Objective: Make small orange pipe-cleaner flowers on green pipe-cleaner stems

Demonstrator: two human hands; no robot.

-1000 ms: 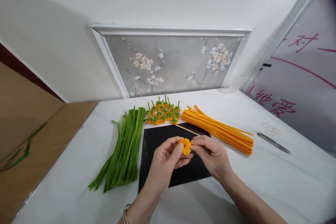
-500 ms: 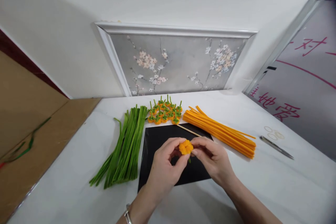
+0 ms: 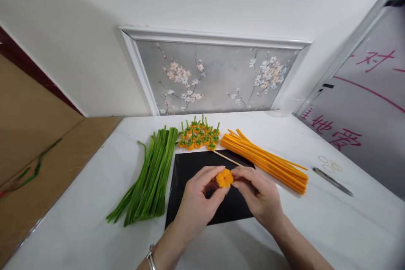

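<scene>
**Finding: orange flower piece held between both my hands, over the black sheet**

Position: the round, fuzzy orange flower-shaped piece is just below and right of the frame's centre, raised above a flat black rectangular sheet on the white bench. It lies at the fingertips of my left hand, to the right of and above that palm, and directly left of the fingertips of my right hand. Neither hand is nearer; both touch it.

Axis: the petalled face is turned up toward my view, with a small dark hollow at its middle. It is roughly round, so no long axis can be recorded. Its underside is hidden.

Left hand: fingers curled, clamped on the piece along its left side; the thumb lies below it, a gap open between thumb and palm.

Right hand: thumb and forefinger drawn together, pinching the right edge; the other fingers are folded, partly out of sight.

Surroundings: a thin pale wooden stick lies slantwise beyond my fingers. Small orange-and-green fuzzy pieces with upright stems cluster above the sheet. A bundle of long green fuzzy stems lies left of centre; a bundle of orange fuzzy stems lies right.
</scene>
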